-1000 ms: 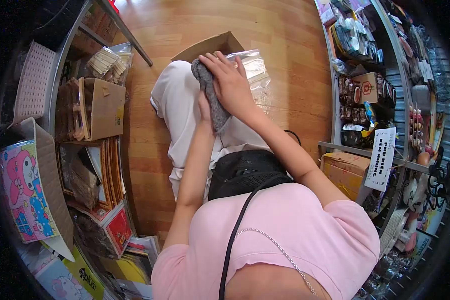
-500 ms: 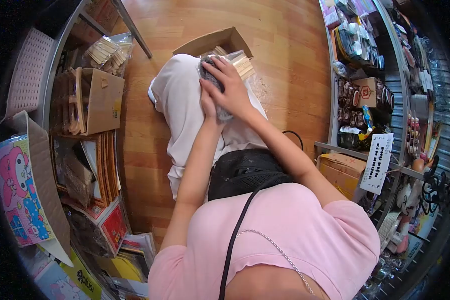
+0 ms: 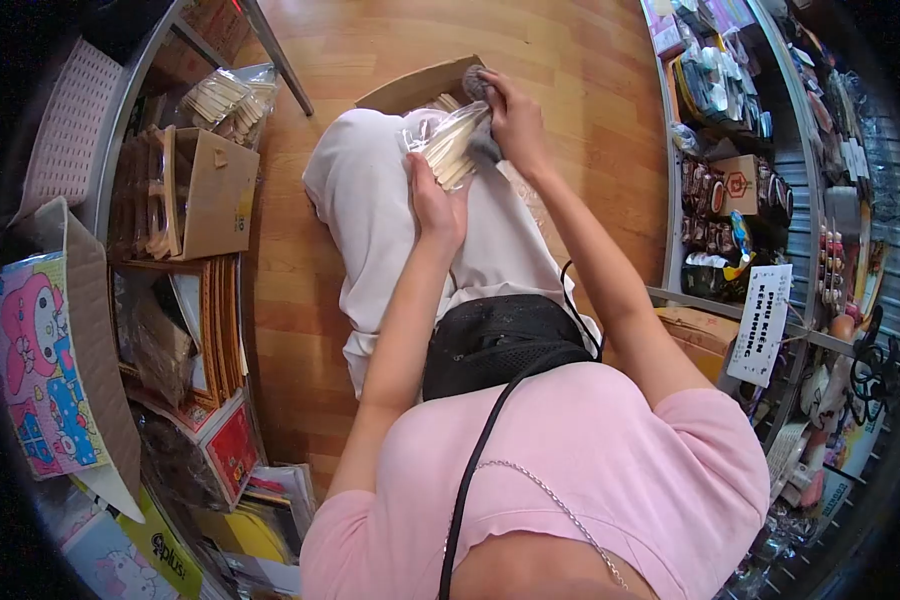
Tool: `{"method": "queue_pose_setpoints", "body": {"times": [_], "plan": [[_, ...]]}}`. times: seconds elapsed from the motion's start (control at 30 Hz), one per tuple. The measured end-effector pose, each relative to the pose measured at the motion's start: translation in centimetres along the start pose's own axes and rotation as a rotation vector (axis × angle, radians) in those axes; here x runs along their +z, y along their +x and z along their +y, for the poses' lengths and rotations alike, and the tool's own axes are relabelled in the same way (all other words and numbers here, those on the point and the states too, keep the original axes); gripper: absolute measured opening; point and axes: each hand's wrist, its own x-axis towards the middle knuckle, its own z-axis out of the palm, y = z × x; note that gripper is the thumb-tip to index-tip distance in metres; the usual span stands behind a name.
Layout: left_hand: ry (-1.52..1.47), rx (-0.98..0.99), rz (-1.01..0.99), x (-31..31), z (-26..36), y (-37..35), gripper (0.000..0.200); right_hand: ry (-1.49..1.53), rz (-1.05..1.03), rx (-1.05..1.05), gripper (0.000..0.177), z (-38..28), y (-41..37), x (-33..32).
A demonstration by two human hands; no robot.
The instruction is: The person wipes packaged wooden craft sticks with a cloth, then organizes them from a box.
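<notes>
We note our left hand (image 3: 436,205) closed on the lower end of the clear packet of wooden sticks (image 3: 452,148) over our lap, its long axis slanting up-right toward the cardboard box (image 3: 410,88), our right hand (image 3: 515,118) clutching a grey cloth (image 3: 476,82) at its top.

Clear packet of wooden sticks (image 3: 448,150) lies tilted, touching grey cloth (image 3: 477,84).

We see a grey cloth (image 3: 474,81), a clear packet (image 3: 438,126) of pale tan sticks (image 3: 450,152) — white trousers (image 3: 370,200), a pink shirt (image 3: 590,470), a black bag (image 3: 495,340), a brown box (image 3: 410,90) on the orange-brown plank floor (image 3: 580,60).
</notes>
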Motion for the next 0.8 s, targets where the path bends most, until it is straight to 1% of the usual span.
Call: {"method": "queue_pose_setpoints", "body": {"times": [0.03,0.07,0.1,0.13,0.17,0.27,0.3,0.33,0.37,0.4,0.43,0.47,0.53,0.6,0.63,0.67,0.73,0.77,0.8], "plan": [[-0.033,0.005,-0.041,-0.1,0.0,0.0,0.051,0.067,0.052,-0.101,0.027,-1.8,-1.4,-0.4],[-0.077,-0.033,-0.059,-1.1,-0.3,0.3,0.051,0.086,-0.007,-0.285,0.034,-2.9,-3.0,0.0],[-0.126,-0.017,-0.047,-2.1,-1.0,0.9,0.052,0.064,-0.092,-0.325,0.037,-4.3,-5.4,0.8],[-0.173,-0.002,-0.039,-1.8,-0.8,0.9,0.052,0.042,-0.174,-0.365,0.040,-4.9,-7.1,1.6],[-0.075,-0.035,0.008,-1.5,-0.6,0.3,0.056,0.043,-0.171,-0.364,0.040,-4.4,-7.0,1.8],[-0.086,-0.075,0.013,-1.9,-1.0,0.8,0.055,-0.023,-0.135,-0.373,0.033,-2.7,-5.1,2.0],[-0.080,-0.049,-0.031,-2.3,-1.4,1.2,0.055,-0.043,-0.116,-0.375,0.033,-1.7,-4.5,2.2],[-0.079,-0.054,-0.033,-2.0,-1.4,1.0,0.055,-0.068,-0.093,-0.384,0.034,-0.5,-3.7,2.3],[-0.003,-0.019,0.046,-1.5,-1.4,0.9,0.055,-0.073,-0.090,-0.381,0.034,0.8,-3.0,2.1],[0.072,0.016,0.126,-0.8,-1.2,0.6,0.055,-0.096,-0.086,-0.313,0.034,2.1,-2.3,1.9],[0.129,-0.026,0.280,0.7,-0.6,-0.1,0.054,-0.116,-0.081,-0.247,0.035,2.3,-2.0,1.3],[0.130,-0.025,0.276,0.6,-0.6,-0.5,0.054,-0.116,-0.107,-0.150,0.036,2.5,-1.6,0.6],[0.021,0.026,0.073,0.3,-0.5,-0.3,0.051,-0.030,-0.004,-0.163,0.039,1.3,-1.7,-0.5],[0.019,0.034,0.052,-2.6,-2.3,1.3,0.050,-0.042,-0.039,-0.391,0.043,-2.1,-4.2,-1.6],[0.172,0.134,0.006,-4.9,-3.7,2.5,0.052,-0.065,-0.161,-0.352,0.045,-3.6,-6.5,-1.2],[0.326,0.234,-0.047,-6.0,-4.3,3.1,0.054,-0.035,-0.241,-0.391,0.046,-4.1,-8.4,-0.3],[0.342,0.214,-0.076,-3.7,-2.7,2.0,0.054,-0.037,-0.199,-0.426,0.046,-2.2,-8.1,0.5],[0.188,0.085,0.048,-1.7,-1.9,1.1,0.055,-0.036,-0.200,-0.433,0.046,-1.6,-7.0,0.4],[0.036,-0.049,0.174,-0.4,-1.6,0.4,0.056,-0.085,-0.164,-0.382,0.046,-0.8,-6.0,0.1]]}}
